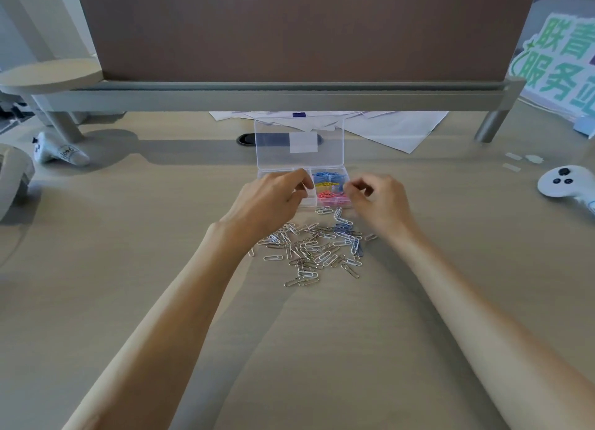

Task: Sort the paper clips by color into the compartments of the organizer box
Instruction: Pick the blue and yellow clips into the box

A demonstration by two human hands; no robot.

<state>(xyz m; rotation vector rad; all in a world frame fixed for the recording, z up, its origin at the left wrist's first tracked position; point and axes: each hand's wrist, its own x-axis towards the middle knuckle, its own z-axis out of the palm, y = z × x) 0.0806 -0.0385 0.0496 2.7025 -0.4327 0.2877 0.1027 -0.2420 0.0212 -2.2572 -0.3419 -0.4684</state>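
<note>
Paper clips point(317, 249) (mostly silver, some blue) lie heaped on the desk point(154, 268) just before the open, part-filled box point(341, 146). Left hand point(273, 198) and right hand point(381, 201) curl fingers at it; whether either pinches a clip, I cannot tell.

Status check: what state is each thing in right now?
organizer box: open, on the table.
lid: raised, standing at the box's rear.
blue clips: sorted, right rear compartment.
yellow clips: sorted, right middle compartment.
pink clips: sorted, right front compartment.
loose clips: unsorted, piled on the table.
left hand: fingers curled over the box's left side; grip unclear.
right hand: fingers curled by the box's right edge; grip unclear.
</note>
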